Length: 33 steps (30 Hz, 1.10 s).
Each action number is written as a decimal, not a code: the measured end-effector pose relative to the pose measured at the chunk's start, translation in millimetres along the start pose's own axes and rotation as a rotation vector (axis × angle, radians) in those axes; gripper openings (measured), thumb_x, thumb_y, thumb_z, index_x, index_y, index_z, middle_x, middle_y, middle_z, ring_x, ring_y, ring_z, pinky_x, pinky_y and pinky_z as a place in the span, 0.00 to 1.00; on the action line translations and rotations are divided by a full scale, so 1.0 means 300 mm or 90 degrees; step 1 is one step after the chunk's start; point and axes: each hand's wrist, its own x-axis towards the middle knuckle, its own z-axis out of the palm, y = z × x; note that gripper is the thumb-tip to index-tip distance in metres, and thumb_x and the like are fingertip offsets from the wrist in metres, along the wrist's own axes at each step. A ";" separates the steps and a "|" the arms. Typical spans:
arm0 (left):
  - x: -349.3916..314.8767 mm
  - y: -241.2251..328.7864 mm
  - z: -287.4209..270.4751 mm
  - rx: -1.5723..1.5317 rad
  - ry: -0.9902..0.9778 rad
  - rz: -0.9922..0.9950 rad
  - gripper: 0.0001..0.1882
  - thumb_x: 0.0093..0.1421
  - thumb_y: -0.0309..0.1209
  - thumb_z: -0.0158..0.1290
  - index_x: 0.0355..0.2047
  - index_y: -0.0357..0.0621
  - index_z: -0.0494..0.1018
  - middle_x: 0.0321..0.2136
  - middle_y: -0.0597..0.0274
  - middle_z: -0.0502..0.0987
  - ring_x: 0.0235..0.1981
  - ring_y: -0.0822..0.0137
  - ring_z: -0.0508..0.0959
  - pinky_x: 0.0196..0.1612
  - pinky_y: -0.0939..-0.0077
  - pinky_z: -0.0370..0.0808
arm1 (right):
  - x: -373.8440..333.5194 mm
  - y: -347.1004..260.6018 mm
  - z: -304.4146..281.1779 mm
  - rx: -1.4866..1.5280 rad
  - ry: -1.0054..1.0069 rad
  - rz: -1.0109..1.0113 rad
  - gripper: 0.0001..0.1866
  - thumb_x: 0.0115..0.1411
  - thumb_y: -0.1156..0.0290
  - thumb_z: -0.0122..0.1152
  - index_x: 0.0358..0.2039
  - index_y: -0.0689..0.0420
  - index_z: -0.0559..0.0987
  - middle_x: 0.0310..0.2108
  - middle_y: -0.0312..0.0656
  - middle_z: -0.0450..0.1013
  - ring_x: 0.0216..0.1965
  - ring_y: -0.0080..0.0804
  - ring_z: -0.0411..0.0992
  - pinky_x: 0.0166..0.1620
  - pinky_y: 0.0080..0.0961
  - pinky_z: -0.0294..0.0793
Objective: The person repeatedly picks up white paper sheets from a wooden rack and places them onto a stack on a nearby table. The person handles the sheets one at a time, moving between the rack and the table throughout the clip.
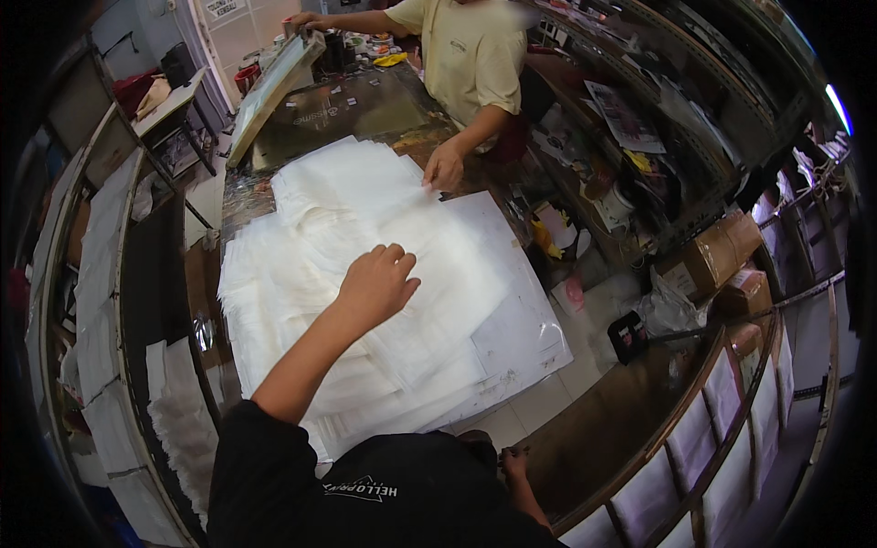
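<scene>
Thin white sheets (402, 338) lie in a wide, overlapping pile on the table in front of me. My left hand (376, 285) is over the middle of the pile with its fingers curled in. Its fingertips are hidden, so anything between them does not show. Low beside my body, at the table's near right, is my right hand (515, 462), small and dark, its fingers unclear. Across the table a co-worker's hand (445, 168) touches or hovers by the far edge of the sheets. That person's other hand (309, 21) grips the top of a tilted wooden-framed screen (274, 96).
A dark printing surface (343, 114) lies under the raised screen. Racks with hanging white sheets stand at left (100, 265) and at lower right (676, 457). Cardboard boxes (713, 256) and a clear plastic bag (671, 306) sit at right, below cluttered shelves (639, 110).
</scene>
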 end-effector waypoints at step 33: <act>-0.185 0.907 0.472 -0.307 -0.331 0.619 0.03 0.55 0.28 0.53 0.30 0.43 0.71 0.25 0.55 0.74 0.24 0.51 0.77 0.29 0.59 0.74 | -0.617 -0.535 -0.142 0.143 0.401 -0.566 0.23 0.64 0.63 0.58 0.57 0.59 0.71 0.41 0.49 0.76 0.37 0.38 0.76 0.41 0.30 0.74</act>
